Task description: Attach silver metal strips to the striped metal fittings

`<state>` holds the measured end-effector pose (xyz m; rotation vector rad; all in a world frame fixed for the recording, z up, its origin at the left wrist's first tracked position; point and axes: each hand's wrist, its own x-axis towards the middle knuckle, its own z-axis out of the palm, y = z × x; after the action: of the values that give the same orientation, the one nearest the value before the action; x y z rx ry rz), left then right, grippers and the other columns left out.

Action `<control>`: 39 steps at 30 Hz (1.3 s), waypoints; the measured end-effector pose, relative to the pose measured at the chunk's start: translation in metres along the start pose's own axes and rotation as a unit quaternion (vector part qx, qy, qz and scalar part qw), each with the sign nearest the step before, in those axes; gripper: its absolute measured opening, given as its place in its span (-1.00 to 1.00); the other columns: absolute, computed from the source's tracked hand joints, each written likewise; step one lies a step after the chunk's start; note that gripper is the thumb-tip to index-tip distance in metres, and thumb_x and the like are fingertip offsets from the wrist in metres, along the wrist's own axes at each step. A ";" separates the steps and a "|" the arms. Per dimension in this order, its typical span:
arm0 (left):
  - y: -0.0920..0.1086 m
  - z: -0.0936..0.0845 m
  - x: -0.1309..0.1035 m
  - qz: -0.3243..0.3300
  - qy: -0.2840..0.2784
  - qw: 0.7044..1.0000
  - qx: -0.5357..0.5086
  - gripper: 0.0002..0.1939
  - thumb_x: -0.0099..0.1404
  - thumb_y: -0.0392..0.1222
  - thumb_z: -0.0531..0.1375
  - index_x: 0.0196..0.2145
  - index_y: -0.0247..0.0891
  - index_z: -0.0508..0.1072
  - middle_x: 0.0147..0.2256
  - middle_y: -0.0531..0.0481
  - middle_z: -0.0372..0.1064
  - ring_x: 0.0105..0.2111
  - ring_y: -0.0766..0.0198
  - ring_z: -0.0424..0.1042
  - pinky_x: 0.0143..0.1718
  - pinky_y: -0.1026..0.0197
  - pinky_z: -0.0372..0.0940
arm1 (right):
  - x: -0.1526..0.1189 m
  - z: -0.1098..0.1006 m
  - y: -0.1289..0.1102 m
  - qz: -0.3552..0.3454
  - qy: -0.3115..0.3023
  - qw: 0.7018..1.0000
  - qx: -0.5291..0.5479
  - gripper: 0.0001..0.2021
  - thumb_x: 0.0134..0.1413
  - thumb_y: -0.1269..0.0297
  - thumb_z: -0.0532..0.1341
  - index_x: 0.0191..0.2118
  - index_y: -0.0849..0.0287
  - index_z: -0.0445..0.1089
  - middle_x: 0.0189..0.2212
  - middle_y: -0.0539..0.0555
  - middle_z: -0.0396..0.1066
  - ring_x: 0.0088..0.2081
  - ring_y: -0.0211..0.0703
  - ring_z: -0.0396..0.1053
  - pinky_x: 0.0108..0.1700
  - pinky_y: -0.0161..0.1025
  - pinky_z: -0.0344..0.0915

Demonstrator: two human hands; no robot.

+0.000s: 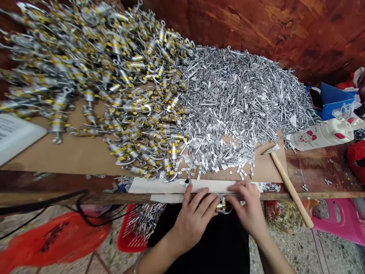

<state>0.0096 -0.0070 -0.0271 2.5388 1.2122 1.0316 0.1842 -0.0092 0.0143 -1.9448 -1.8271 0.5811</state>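
- Banded metal fitting (221, 206): in the head view it lies at the near edge of the bench (122, 198), between the hands, showing a yellow band and, nearer the person, a curved silvery strip.
- The left hand (196, 213) lies over its left part, palm down, fingers spread near the thumb side; how firmly it grips is hidden.
- The right hand (247, 203) is at its right end, thumb and fingers bent; I cannot tell whether they pinch it.
- Judging by its look, it should be stiff and hard, fairly weighty for its size, not fragile, and perhaps slick on the smooth silver parts.
- The banded middle seems the best hold; the thin strip looks likelier to bend or swing.
- Far left, similar fittings (114, 49) lie tangled, so one lifted there may snag its neighbours.
- To their right, loose silvery parts (228, 99) look small, light and easier to pinch singly by their edges.
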 end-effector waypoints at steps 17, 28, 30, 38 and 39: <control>0.006 -0.017 0.013 -0.062 -0.024 0.996 -0.060 -0.86 0.31 -0.25 0.07 -0.22 -0.26 0.41 -0.34 0.04 0.42 -0.15 0.23 0.37 0.20 -0.09 -0.05 | 0.030 -0.030 0.006 -0.078 -0.052 0.995 -0.031 -0.84 0.17 0.37 0.06 -0.31 0.11 0.38 -0.35 0.03 0.40 -0.27 -0.12 0.25 -0.23 -0.19 0.08; 0.007 -0.014 0.011 -0.088 -0.002 0.991 -0.097 -0.87 0.31 -0.25 0.07 -0.32 -0.24 0.41 -0.35 0.08 0.45 -0.14 0.23 0.37 0.21 -0.04 -0.14 | 0.000 -0.002 -0.018 -0.129 -0.065 0.988 0.060 -0.73 0.18 0.50 -0.03 -0.12 0.08 0.31 -0.37 0.04 0.31 -0.30 -0.17 0.23 -0.26 -0.22 0.16; 0.007 -0.014 0.012 -0.092 -0.001 0.991 -0.099 -0.86 0.32 -0.24 0.07 -0.32 -0.24 0.41 -0.36 0.09 0.45 -0.14 0.24 0.37 0.21 -0.04 -0.13 | -0.004 0.002 -0.018 -0.087 -0.037 0.992 0.081 -0.85 0.17 0.44 0.03 -0.25 0.11 0.31 -0.39 0.00 0.35 -0.31 -0.20 0.25 -0.21 -0.20 0.13; 0.006 -0.015 0.014 -0.087 0.004 0.991 -0.102 -0.90 0.29 -0.27 0.09 -0.32 -0.25 0.41 -0.38 0.08 0.44 -0.15 0.24 0.38 0.21 -0.04 -0.13 | -0.011 0.018 -0.025 0.021 -0.014 0.999 -0.037 -0.92 0.09 0.29 0.13 -0.37 0.07 0.35 -0.36 0.03 0.29 -0.29 -0.10 0.23 -0.25 -0.17 0.03; 0.006 -0.015 0.014 -0.087 0.004 0.991 -0.101 -0.91 0.29 -0.27 0.10 -0.32 -0.25 0.41 -0.38 0.09 0.44 -0.16 0.25 0.38 0.21 -0.04 -0.13 | -0.008 0.016 -0.023 0.021 -0.017 0.999 -0.031 -0.92 0.08 0.27 0.13 -0.38 0.08 0.34 -0.36 0.03 0.29 -0.29 -0.10 0.23 -0.26 -0.17 0.03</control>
<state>0.0095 -0.0035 -0.0060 2.2365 1.2367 1.0641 0.1562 -0.0154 0.0143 -2.0300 -1.8493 0.5820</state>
